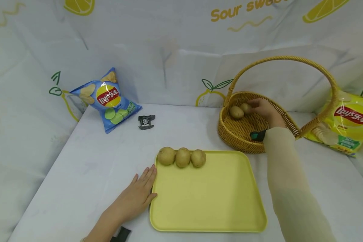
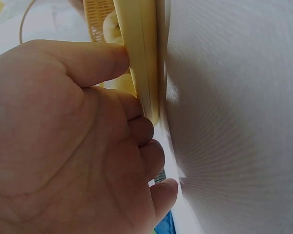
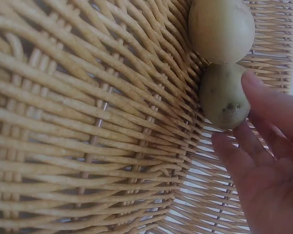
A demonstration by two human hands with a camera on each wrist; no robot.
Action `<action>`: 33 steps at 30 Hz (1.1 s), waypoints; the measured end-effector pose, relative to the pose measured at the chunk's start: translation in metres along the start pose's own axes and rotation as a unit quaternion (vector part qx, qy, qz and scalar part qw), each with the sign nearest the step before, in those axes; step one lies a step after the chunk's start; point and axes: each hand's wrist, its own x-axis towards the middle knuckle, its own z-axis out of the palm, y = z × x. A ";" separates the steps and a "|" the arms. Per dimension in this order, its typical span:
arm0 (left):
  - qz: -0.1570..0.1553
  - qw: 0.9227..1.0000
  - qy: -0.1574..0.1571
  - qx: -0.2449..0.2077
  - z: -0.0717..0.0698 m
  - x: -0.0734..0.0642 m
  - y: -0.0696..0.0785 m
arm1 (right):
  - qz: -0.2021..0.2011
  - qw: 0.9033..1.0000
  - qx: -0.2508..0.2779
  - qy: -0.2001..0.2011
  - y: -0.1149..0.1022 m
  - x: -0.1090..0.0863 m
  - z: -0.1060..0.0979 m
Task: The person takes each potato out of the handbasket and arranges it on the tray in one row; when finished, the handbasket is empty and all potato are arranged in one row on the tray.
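Note:
Three potatoes (image 1: 183,157) lie in a row along the far left edge of a yellow tray (image 1: 205,198). My left hand (image 1: 136,196) rests against the tray's left side, fingers extended, thumb touching the rim (image 2: 139,53). Inside the wicker basket (image 1: 240,143), my right hand (image 1: 264,109) has thumb and fingers around a potato (image 3: 224,97), pinching it. Another potato (image 3: 222,31) touches that one in the right wrist view. In the head view, the hand partly hides the pinched potato, while the other potato (image 1: 236,112) shows beside it.
A tall arched handle (image 1: 285,58) rises over the basket. A blue chip bag (image 1: 109,101) leans at the back left, near a small black piece (image 1: 146,122). A yellow chip bag (image 1: 348,121) stands right of the basket. White printed cloth (image 1: 169,50) hangs behind.

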 end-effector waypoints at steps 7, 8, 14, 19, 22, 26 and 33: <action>-0.003 1.000 -0.003 -0.003 -0.003 -0.002 0.000 | -0.026 0.997 -0.065 -0.013 0.000 0.004 0.001; -0.004 1.000 -0.003 -0.004 -0.003 -0.002 0.000 | -0.026 0.997 -0.067 -0.018 0.000 0.004 0.001; -0.005 1.000 -0.003 -0.004 -0.003 -0.003 0.001 | -0.014 0.998 -0.062 -0.030 -0.001 0.002 0.003; -0.003 1.000 0.000 0.000 -0.001 -0.001 0.001 | 0.003 0.999 -0.031 -0.017 -0.001 -0.005 0.001; -0.001 1.000 0.002 0.006 0.000 -0.001 0.000 | 0.009 1.000 -0.005 -0.006 -0.003 -0.011 -0.002; 0.001 1.000 0.005 0.005 -0.001 -0.002 0.000 | 0.004 0.999 0.034 0.012 -0.007 -0.017 -0.004; 0.004 1.000 0.006 0.006 -0.002 -0.002 0.002 | -0.030 0.997 0.029 0.063 -0.026 -0.030 -0.012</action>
